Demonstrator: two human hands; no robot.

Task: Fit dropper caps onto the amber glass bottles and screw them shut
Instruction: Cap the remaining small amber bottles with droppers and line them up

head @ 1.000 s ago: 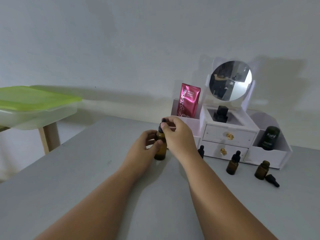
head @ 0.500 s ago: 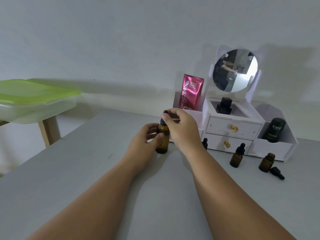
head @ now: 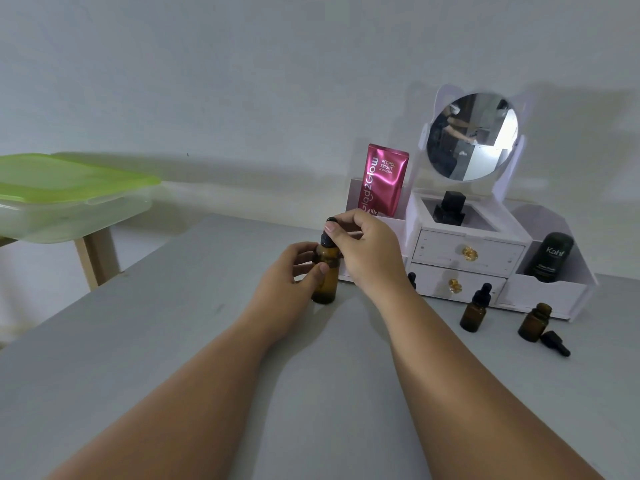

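An amber glass bottle [head: 325, 282] stands upright on the grey table [head: 173, 341]. My left hand [head: 282, 282] grips its body from the left. My right hand [head: 369, 252] pinches the black dropper cap [head: 327, 235] that sits on its neck. To the right stands a smaller amber bottle with a dropper cap on it [head: 474, 311]. Further right an uncapped amber bottle [head: 533, 323] stands with a loose black dropper cap [head: 555, 342] lying beside it. Another black dropper tip [head: 411, 279] shows just behind my right wrist.
A white vanity organiser [head: 460, 258] with drawers and a round mirror [head: 471, 136] stands at the back, holding a pink sachet [head: 384, 180], a black bottle [head: 449, 207] and a dark Kahf container [head: 550, 258]. A green-lidded plastic box [head: 65, 199] sits on a stool at the left.
The view has shifted slightly. My right hand's fingers have turned a little on the dropper cap; the left hand keeps holding the bottle in the same spot.
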